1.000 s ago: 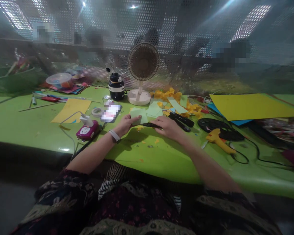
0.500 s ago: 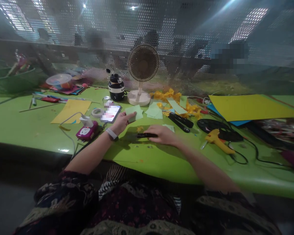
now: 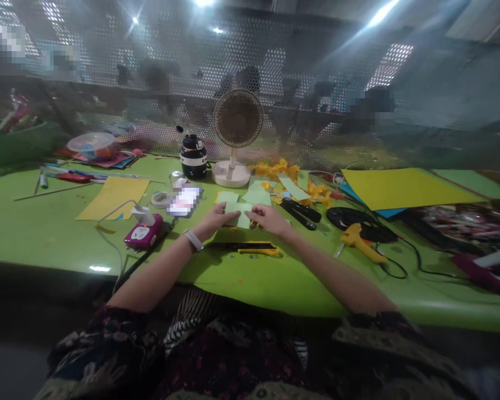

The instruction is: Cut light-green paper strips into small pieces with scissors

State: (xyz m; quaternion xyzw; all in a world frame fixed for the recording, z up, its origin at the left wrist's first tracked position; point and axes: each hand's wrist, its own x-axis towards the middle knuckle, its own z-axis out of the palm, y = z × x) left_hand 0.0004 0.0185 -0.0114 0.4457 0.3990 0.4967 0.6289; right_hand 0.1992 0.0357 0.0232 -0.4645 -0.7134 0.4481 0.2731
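Observation:
Between my hands is a small pale green paper piece (image 3: 242,218). My left hand (image 3: 215,221) pinches its left side, and my right hand (image 3: 270,220) pinches the right edge. Just below them a utility knife (image 3: 258,248), black and yellow, lies flat on the green table (image 3: 216,278). Behind my fingers rest more pale green paper pieces (image 3: 257,192). To the right of my right hand lies a black stapler (image 3: 299,213). A phone (image 3: 185,200) with a lit screen sits left of the papers.
A small fan (image 3: 238,119) and a black bottle (image 3: 194,158) stand at the back. Crumpled yellow paper pieces (image 3: 281,168) lie beside the fan. On the right are a yellow glue gun (image 3: 362,243) with its cord and yellow sheets (image 3: 404,188). A purple power socket (image 3: 144,232) sits left.
My right hand has let go of the utility knife, which now lies on the table, and has moved up to the paper. Both hands now hold a pale green piece.

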